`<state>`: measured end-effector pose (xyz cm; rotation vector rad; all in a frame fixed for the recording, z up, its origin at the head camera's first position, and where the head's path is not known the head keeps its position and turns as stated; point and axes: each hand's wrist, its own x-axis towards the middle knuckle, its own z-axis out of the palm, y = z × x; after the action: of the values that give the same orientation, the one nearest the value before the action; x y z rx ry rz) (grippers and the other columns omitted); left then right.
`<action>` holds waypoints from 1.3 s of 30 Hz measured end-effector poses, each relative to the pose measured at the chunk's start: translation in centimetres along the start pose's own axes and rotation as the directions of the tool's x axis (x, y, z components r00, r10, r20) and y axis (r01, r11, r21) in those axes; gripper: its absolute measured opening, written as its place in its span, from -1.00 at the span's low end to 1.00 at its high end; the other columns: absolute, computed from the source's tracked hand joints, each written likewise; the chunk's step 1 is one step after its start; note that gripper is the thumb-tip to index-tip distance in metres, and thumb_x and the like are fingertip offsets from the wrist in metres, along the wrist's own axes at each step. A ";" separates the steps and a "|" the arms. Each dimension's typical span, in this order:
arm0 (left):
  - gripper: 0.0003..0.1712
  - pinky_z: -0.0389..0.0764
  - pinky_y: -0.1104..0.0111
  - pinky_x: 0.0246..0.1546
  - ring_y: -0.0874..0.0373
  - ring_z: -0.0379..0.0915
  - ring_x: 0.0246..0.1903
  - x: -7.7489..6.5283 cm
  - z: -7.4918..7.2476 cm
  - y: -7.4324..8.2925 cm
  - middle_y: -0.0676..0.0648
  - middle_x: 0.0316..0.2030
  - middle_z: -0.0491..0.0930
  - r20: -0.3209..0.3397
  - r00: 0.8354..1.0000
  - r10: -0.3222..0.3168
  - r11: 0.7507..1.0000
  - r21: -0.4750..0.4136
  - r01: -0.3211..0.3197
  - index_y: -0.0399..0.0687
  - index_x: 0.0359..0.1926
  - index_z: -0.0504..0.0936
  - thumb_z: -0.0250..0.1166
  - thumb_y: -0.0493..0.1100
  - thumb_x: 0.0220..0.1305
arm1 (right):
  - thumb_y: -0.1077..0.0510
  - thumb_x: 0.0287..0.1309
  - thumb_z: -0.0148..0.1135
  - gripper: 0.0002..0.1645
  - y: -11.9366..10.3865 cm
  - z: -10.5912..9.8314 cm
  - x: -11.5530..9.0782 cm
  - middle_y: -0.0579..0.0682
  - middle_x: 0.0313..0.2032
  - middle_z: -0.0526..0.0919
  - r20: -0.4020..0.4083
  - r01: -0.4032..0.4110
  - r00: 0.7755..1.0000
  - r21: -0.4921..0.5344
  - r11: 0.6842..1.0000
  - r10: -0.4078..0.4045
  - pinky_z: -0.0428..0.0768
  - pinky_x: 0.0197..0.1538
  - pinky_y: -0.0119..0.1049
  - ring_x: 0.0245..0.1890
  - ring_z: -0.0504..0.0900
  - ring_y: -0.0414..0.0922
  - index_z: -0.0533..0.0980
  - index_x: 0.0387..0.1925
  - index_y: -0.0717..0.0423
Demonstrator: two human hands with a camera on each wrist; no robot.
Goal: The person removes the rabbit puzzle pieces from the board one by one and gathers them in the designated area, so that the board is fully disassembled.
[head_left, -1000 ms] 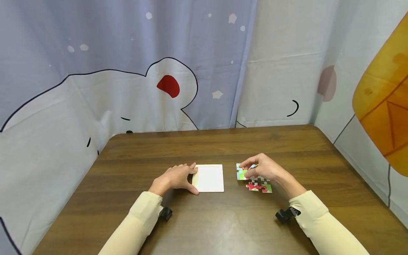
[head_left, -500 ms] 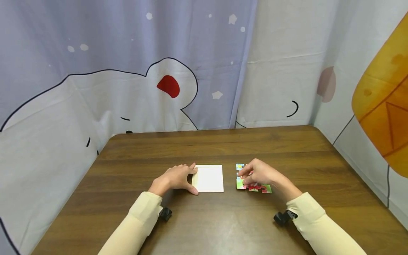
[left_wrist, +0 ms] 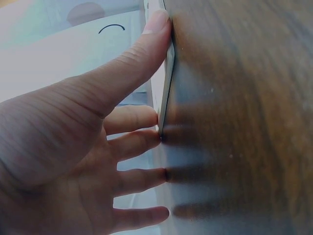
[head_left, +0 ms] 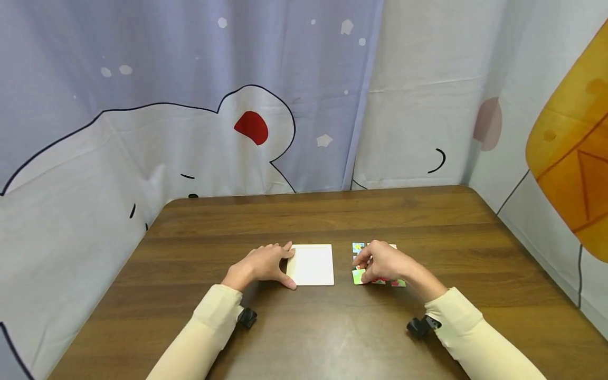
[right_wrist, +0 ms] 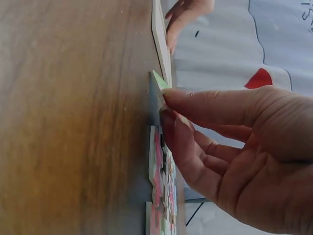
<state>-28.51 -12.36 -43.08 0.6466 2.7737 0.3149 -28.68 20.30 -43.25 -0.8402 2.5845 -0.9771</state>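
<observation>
A white square board (head_left: pixel 311 265) lies flat on the table. My left hand (head_left: pixel 263 264) rests at its left edge with fingers spread; in the left wrist view the thumb (left_wrist: pixel 156 22) touches the board's rim. Right of the board, several colourful jigsaw pieces (head_left: pixel 398 283) lie close together, partly hidden under my right hand (head_left: pixel 387 261). That hand pinches a green-cornered jigsaw piece (head_left: pixel 358 277) between thumb and forefinger at the group's near left corner. In the right wrist view, the pinched piece (right_wrist: pixel 161 83) sits tilted, apart from the flat puzzle pieces (right_wrist: pixel 155 166).
All of this stands on a brown wooden table (head_left: pixel 309 327). A printed curtain (head_left: pixel 304 105) hangs along the table's far side and right side. Small black cameras (head_left: pixel 418 327) are strapped to both wrists.
My right hand has come nearer to me, bringing the green-cornered jigsaw piece to the group's near left corner. A blue piece at the far left now shows more. The left hand has stayed put.
</observation>
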 end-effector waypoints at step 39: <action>0.12 0.17 -0.18 0.33 -0.29 0.05 0.44 -0.1 0.0 -0.1 -0.08 0.51 0.13 0.004 1.000 0.010 1.000 -0.016 -0.010 -0.01 0.47 0.35 0.54 0.33 -0.07 | 0.43 -0.10 0.45 -0.83 -0.2 -0.3 -0.3 -0.14 -0.51 0.65 -0.041 0.001 0.999 -0.076 0.997 -0.004 0.50 -0.44 -0.36 -0.56 0.51 -0.27 0.70 -0.41 0.17</action>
<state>-28.46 -12.47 -43.10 0.6567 2.7626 0.3366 -28.48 20.52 -42.83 -0.8508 2.6710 -0.9117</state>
